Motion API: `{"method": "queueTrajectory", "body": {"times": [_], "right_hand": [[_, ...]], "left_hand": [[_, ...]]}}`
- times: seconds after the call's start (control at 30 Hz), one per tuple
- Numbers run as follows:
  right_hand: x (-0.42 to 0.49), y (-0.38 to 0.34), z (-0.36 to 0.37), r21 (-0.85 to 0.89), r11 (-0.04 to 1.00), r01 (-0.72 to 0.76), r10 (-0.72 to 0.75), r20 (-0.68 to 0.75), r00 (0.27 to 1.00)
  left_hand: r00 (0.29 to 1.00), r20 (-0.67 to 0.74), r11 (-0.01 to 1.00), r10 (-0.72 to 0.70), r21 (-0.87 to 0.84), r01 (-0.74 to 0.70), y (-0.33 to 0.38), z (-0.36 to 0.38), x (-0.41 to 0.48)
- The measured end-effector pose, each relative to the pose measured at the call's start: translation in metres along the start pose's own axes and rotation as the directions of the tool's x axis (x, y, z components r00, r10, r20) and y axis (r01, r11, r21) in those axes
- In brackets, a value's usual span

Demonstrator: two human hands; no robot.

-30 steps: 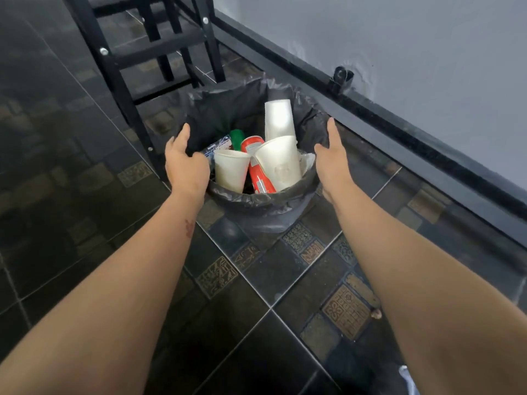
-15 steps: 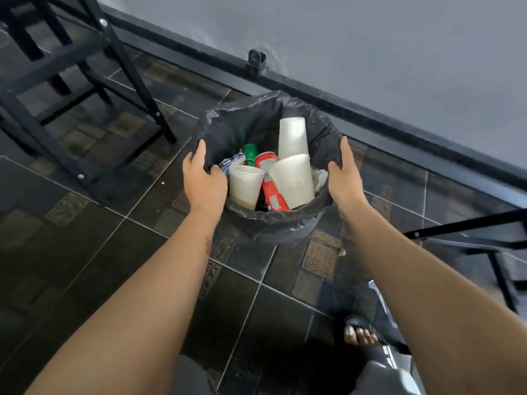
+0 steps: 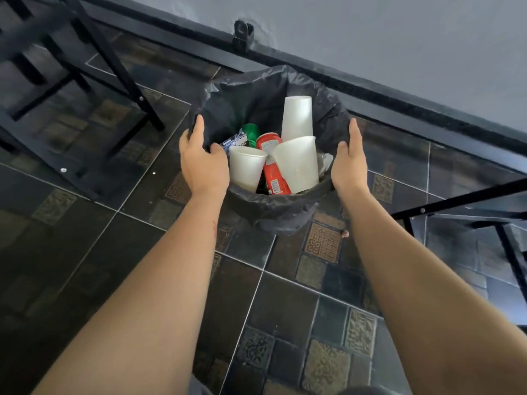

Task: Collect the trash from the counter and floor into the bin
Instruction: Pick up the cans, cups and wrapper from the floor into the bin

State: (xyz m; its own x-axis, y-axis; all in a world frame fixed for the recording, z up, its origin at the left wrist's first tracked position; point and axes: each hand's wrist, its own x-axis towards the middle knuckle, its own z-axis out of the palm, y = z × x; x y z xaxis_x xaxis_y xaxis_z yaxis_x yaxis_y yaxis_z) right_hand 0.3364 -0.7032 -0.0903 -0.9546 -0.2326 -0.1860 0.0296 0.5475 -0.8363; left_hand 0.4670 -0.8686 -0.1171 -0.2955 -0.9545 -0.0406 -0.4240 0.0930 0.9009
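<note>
The round bin lined with a black plastic bag (image 3: 273, 212) stands on the dark tiled floor (image 3: 285, 295), its far rim just beside the black skirting (image 3: 399, 89), holding white paper cups (image 3: 296, 118) and a red can (image 3: 273, 172). The left hand (image 3: 204, 163) and right hand (image 3: 349, 163) flank the rim, fingers straight against the liner, thumbs at its edge. Black metal frames (image 3: 119, 67) stand to either side, with bare tiles nearer the person

Soft, even daylight here, brightest on the grey wall (image 3: 399, 38) up top, shadows faint and soft-edged. The tall white cup (image 3: 296, 118) catches a pale sheen down its side, while the black bin liner (image 3: 256, 92) swallows the light and goes murky inside. Dark floor tiles (image 3: 285, 303) give back only a dull gloss. Motion smear on the black frame (image 3: 42, 52) at upper left, its bars soft. Wide-angle bend shows: the baseboard (image 3: 399, 92) bows, and the forearms (image 3: 142, 323) balloon toward the bottom edge, slightly soft
</note>
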Motion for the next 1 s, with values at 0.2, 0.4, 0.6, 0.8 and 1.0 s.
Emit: {"method": "queueTrajectory", "body": {"times": [0.2, 0.4, 0.6, 0.8, 1.0], "right_hand": [[0.000, 0.009, 0.000, 0.093, 0.995, 0.031, -0.031, -0.006, 1.000], [-0.011, 0.023, -0.011, 0.140, 0.990, 0.019, -0.023, 0.031, 0.999], [-0.007, 0.035, -0.034, 0.145, 0.988, 0.059, -0.079, 0.137, 0.987], [0.009, 0.101, -0.055, 0.166, 0.983, 0.075, -0.082, 0.035, 0.996], [0.003, 0.202, -0.057, -0.431, 0.902, -0.013, 0.065, 0.107, 0.992]], "left_hand": [[1.000, 0.001, 0.995, -0.011, -0.101, 0.011, -0.005, 0.003, -0.003], [0.998, -0.057, 0.977, -0.041, -0.212, 0.028, -0.006, -0.001, -0.025], [0.997, -0.065, 0.999, -0.039, -0.023, 0.038, 0.000, 0.004, -0.049], [0.919, -0.055, 0.783, 0.390, 0.545, -0.299, 0.002, 0.011, -0.076], [0.875, 0.122, 0.632, 0.469, 0.646, -0.428, 0.002, 0.019, -0.085]]}}
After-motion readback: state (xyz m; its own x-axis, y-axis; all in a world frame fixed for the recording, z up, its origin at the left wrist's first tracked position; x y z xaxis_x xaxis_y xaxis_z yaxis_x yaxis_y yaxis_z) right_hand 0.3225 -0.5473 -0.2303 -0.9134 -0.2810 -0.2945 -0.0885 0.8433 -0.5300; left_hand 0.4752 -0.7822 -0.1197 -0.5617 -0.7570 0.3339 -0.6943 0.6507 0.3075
